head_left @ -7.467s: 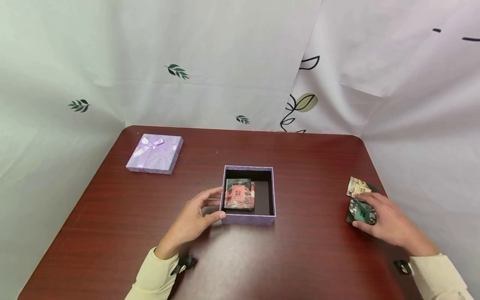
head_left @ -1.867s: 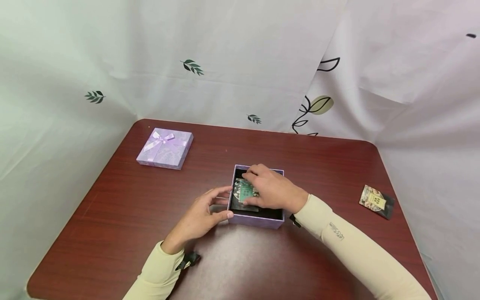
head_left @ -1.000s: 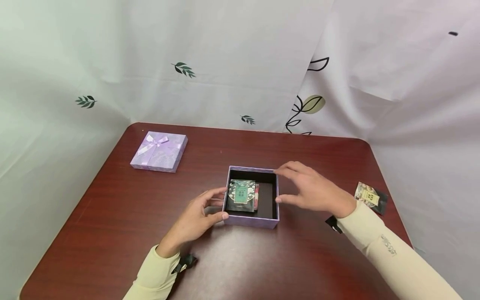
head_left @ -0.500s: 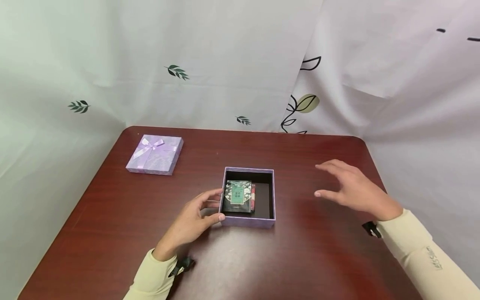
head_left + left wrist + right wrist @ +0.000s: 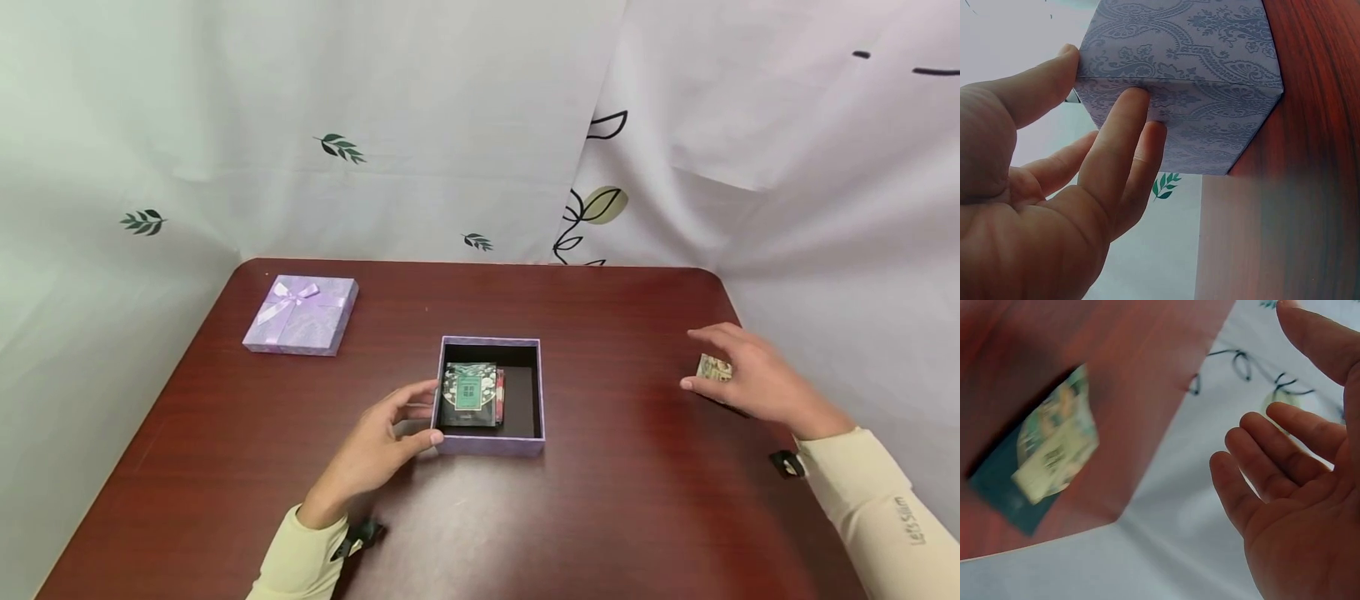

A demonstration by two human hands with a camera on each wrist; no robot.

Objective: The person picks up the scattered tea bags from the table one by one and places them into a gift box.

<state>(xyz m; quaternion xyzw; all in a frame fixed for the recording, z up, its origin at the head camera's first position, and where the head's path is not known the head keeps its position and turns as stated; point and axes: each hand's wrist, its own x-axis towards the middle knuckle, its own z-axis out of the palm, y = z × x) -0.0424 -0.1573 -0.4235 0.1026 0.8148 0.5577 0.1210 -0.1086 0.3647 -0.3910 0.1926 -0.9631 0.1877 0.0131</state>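
Observation:
In the head view, a lidless purple box [image 5: 490, 447] with a black inside stands mid-table. A dark floral sachet [image 5: 469, 394] with a green label lies at its left, over a reddish one [image 5: 500, 397] that peeks out. My left hand [image 5: 375, 446] rests against the box's left side; in the left wrist view its fingertips touch the patterned wall [image 5: 1210, 119], the thumb at an edge. My right hand [image 5: 765, 387] hovers over a dark sachet [image 5: 715, 367] with a cream label, partly hidden by it. In the right wrist view, this sachet [image 5: 1054, 456] lies apart from the spread fingers.
A lilac patterned lid [image 5: 302, 317] with a ribbon bow lies at the back left of the brown table [image 5: 600, 317]. White cloth walls [image 5: 420, 192] with leaf prints surround the table's back and sides.
The right hand carried the green-labelled sachet from the right into the box and let go. It has since moved back right, over the cream-labelled sachet. The left hand has stayed at the box.

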